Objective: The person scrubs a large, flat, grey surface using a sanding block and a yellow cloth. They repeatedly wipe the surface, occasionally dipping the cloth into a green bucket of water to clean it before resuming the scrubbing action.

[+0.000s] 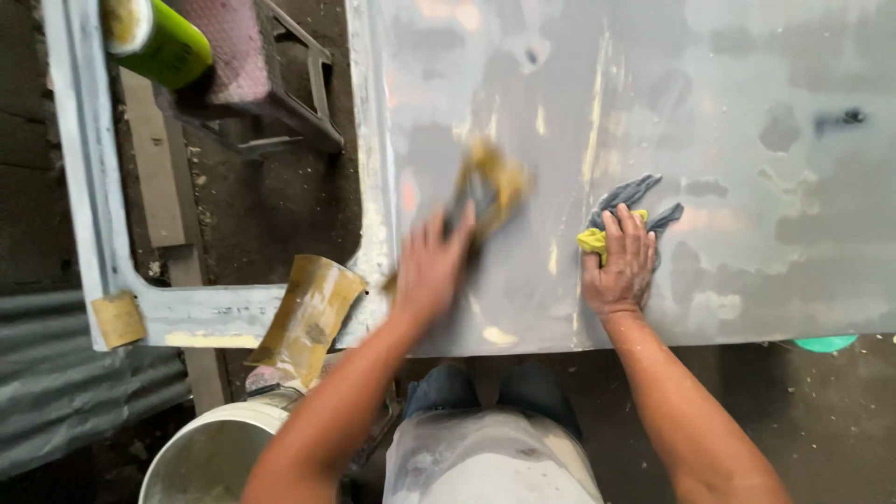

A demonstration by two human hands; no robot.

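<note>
The fingers of the left hand (431, 266) are pressed together over a worn, tan-yellow sheet of sandpaper (490, 187), pinning it flat against the grey panel (728, 187). The hand and sheet are blurred, which suggests a rubbing stroke; how the thumb sits cannot be told. Laying the palm flat spreads the pressure across the sheet rather than digging in at 1 spot.

The right hand (621, 261) lies spread, fingers slightly apart, on top of a bunched yellow and grey rag (630, 213), holding it against the panel just beside the sanded patch. It is probably parked there to steady the body and keep the cloth ready for wiping.

The panel lies flat at about waist level in front of the person, its surface mottled with pale filler patches and bare spots. At its left edge a second curled sheet of sandpaper (308, 317) hangs over the frame, within easy reach. Below that stands a white bucket (210, 457), and a green can (159, 37) rests at the top left.
</note>
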